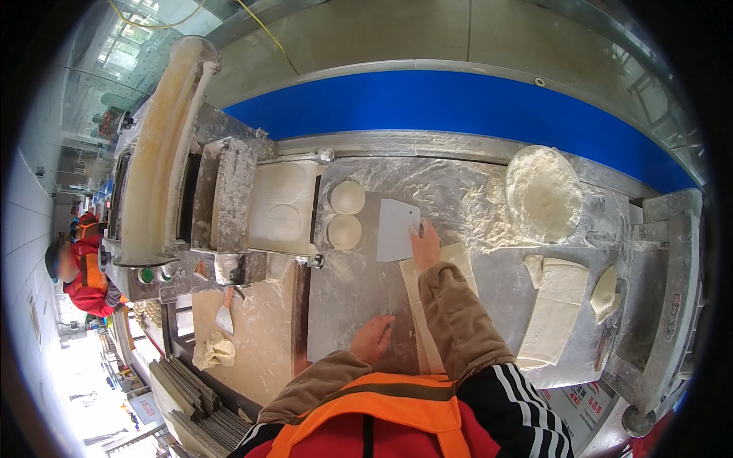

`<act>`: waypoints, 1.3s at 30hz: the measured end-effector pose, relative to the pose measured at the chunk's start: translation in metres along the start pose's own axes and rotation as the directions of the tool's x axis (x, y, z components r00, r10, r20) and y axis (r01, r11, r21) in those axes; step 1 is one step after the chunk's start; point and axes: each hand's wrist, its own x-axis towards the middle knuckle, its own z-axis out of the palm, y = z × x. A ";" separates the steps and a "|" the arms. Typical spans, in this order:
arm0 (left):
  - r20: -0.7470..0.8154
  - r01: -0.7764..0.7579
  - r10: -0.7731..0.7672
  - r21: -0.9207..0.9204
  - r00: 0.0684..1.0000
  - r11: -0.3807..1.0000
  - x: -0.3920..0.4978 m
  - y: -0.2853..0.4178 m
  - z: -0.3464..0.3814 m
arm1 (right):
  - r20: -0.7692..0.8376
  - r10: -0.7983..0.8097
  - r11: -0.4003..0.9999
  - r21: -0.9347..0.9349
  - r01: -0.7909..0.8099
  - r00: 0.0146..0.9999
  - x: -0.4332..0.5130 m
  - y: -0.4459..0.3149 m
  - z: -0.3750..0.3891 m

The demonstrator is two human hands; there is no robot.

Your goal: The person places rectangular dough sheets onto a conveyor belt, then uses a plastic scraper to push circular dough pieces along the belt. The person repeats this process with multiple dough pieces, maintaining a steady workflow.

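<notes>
My right hand [425,245] grips the corner of a white plastic dough scraper [396,229], which lies over the floured metal tabletop [349,292]. A long flat strip of dough [421,312] runs beneath my right forearm. My left hand [372,339] hovers over or rests on the table near my body, left of the strip; its fingers are partly curled, and whether they hold anything is unclear. Beyond it, left of the scraper, are two round pieces of dough [347,197], one behind the other.
On the left stands a dough sheeter with a belt [283,206] bearing two round outlines. A metal-bladed scraper [225,318] and a dough lump [215,350] lie on a wooden board [257,338]. At right are a flour heap [544,194], folded dough [555,312] and another machine [653,309].
</notes>
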 end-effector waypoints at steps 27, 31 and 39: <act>-0.269 -0.048 0.069 0.086 0.961 0.995 0.048 -0.018 -0.026 | -0.131 0.000 0.987 -0.162 -0.021 0.991 -0.006 -0.010 0.001; -0.521 -0.074 0.224 0.293 0.824 0.953 0.122 -0.042 -0.052 | -0.156 0.040 0.995 -0.082 -0.053 0.987 -0.015 -0.029 0.016; -0.570 0.088 -0.017 0.097 0.821 0.991 0.234 -0.079 -0.070 | -0.098 0.090 0.973 -0.206 -0.109 0.991 0.002 -0.065 0.082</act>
